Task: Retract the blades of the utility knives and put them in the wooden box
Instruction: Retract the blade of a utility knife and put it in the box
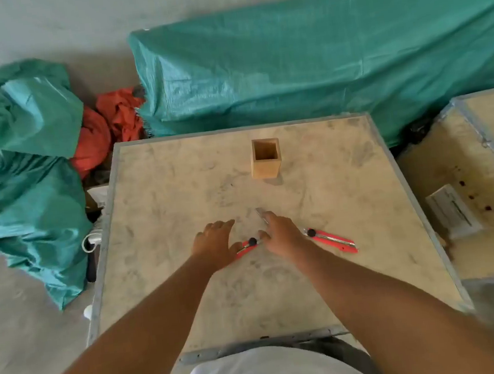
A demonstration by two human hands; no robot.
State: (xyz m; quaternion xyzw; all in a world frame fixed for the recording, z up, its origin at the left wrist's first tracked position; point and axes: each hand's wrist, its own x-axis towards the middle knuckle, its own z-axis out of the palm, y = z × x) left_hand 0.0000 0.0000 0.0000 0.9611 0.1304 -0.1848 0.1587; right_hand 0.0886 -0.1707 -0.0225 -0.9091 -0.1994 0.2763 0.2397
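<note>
Dusty crate top (331, 193) with two red knives and both hands reaching.

Left hand (215, 245) lies spread over one knife (247, 246); right hand (281, 235) covers the other knife (333, 238), its blade out. Wooden box (265, 159) stands far, empty.

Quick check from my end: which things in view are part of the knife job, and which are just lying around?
Job items: left knife, right knife with its blade out beyond the right hand, wooden box, left hand.

Just lying about: green tarps, red cloth, second board, grey block.
</note>
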